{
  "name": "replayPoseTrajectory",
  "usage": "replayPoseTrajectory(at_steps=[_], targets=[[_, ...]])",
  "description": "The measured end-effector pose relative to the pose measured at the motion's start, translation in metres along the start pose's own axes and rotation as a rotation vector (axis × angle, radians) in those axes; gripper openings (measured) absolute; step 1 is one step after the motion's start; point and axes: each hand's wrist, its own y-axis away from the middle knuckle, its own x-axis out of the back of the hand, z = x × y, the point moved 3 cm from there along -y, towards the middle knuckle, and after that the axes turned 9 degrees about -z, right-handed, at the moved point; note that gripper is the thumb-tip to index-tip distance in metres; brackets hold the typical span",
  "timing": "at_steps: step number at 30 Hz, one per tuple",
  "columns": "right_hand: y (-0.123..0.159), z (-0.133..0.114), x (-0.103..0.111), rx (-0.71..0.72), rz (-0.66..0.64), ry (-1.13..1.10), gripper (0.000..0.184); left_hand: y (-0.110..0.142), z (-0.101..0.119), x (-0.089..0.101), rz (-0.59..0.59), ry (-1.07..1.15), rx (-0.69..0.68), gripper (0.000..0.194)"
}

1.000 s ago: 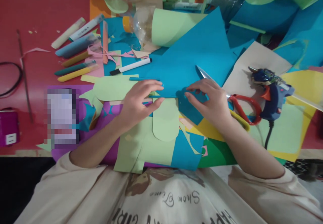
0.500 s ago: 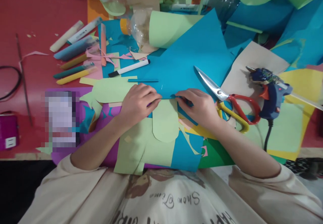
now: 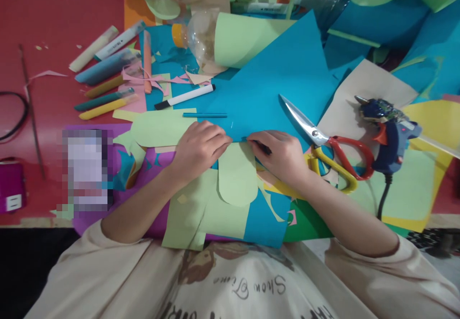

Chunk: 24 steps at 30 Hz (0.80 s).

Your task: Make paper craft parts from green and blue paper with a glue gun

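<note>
A large blue paper sheet [image 3: 266, 84] lies ahead of me, its near edge running between my hands. My left hand [image 3: 203, 146] pinches that edge at its left part, thumb and fingers together. My right hand [image 3: 280, 153] grips the same edge farther right, fingers curled in. Just below the edge lies a light green paper piece with a rounded end [image 3: 237, 180]. A thin rolled blue paper stick [image 3: 204, 115] rests above my left hand. Scissors with red and yellow handles [image 3: 318, 139] lie half open beside my right hand.
A blue glue gun [image 3: 393, 142] rests at the right, its cord trailing down. Several markers [image 3: 104, 65] and paper scraps lie at the left, near a blurred phone [image 3: 88, 170]. A green-wrapped plastic bottle [image 3: 201, 39] lies behind the blue sheet.
My hands stay on the edge of the blue sheet, with only slight finger shifts. The right fingertips have moved a little lower. The whole view has shifted slightly.
</note>
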Motion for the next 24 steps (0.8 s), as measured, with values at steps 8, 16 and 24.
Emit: replayPoseTrajectory(at_steps=[8,16,24], targets=[[-0.0008,0.0016,-0.0006,-0.014,-0.010,-0.028,0.024,0.0005,0.0007,-0.0006,-0.021,0.025,0.003,0.013],[-0.0009,0.0015,-0.0005,-0.051,-0.060,-0.004,0.027,0.0016,0.0002,-0.0034,-0.039,0.045,0.015,0.015],[0.0021,0.0058,0.0033,-0.059,-0.092,-0.056,0.025,0.0031,-0.0032,-0.0028,-0.129,0.073,0.046,0.019]])
